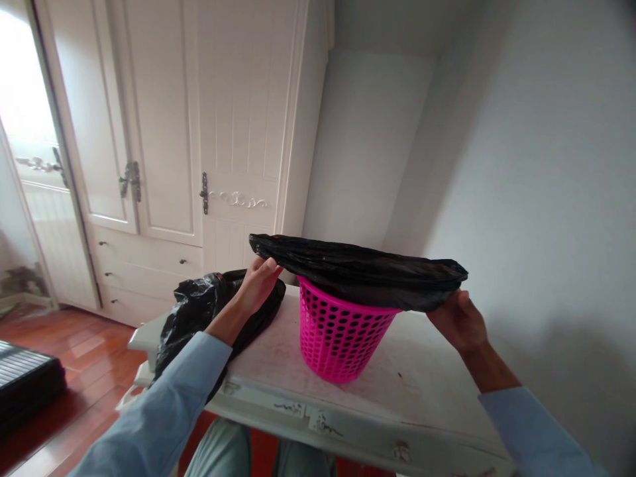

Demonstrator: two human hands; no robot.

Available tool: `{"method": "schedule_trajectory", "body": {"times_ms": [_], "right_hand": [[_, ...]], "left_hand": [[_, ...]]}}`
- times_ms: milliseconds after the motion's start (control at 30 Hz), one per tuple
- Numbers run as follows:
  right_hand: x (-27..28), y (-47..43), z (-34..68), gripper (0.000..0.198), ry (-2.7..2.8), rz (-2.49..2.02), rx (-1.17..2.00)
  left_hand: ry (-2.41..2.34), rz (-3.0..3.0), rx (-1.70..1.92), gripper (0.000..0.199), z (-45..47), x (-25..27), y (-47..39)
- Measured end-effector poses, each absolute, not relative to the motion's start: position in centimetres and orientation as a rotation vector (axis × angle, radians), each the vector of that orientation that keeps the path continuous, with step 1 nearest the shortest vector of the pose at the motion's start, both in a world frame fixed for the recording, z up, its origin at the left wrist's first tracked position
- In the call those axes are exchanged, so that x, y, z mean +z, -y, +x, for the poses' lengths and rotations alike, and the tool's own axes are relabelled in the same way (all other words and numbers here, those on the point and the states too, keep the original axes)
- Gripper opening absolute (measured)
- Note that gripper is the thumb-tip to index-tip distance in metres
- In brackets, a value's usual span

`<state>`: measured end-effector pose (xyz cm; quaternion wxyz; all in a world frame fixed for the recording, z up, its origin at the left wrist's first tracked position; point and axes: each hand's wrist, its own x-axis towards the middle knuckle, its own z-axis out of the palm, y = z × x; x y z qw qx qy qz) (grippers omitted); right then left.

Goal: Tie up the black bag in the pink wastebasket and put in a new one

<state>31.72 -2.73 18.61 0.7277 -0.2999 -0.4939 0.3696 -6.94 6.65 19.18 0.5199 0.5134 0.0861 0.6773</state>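
A pink perforated plastic basket (338,334) stands on a white table (432,391). A black plastic bag (362,271) is stretched flat across the basket's top. My left hand (258,281) grips the bag's left end, and my right hand (460,318) grips its right end. Both arms wear light blue sleeves. Behind my left forearm, a second crumpled black bag (199,311) lies on the table's left part.
A white wardrobe (199,132) with metal handles and drawers stands behind the table. A plain white wall (546,199) runs along the right. Red wooden floor (74,358) lies at the left, with a dark object (24,384) on it.
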Motion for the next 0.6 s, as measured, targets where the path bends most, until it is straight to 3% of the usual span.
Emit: {"method": "schedule_trajectory", "body": {"times_ms": [100,167,267,433,600], "right_hand": [[19.6,1.9,31.5,0.066,1.064,-0.702,0.817],[20.0,1.4,31.3,0.067,0.984,-0.727,0.825],[20.4,0.6,31.2,0.055,0.830,-0.698,0.821],[20.1,-0.1,31.0,0.043,0.656,-0.533,0.813],[20.5,0.4,30.5,0.017,0.648,-0.437,0.930]], "left_hand": [[-0.174,1.135,1.614,0.060,-5.9,20.4,-6.9],[-0.218,1.112,1.623,0.053,-5.3,21.0,-6.8],[-0.239,1.041,1.589,0.032,-4.8,21.7,-6.6],[-0.111,0.795,1.515,0.040,-4.4,22.3,-5.9],[-0.072,0.643,1.478,0.048,-3.3,23.9,-5.3]]}}
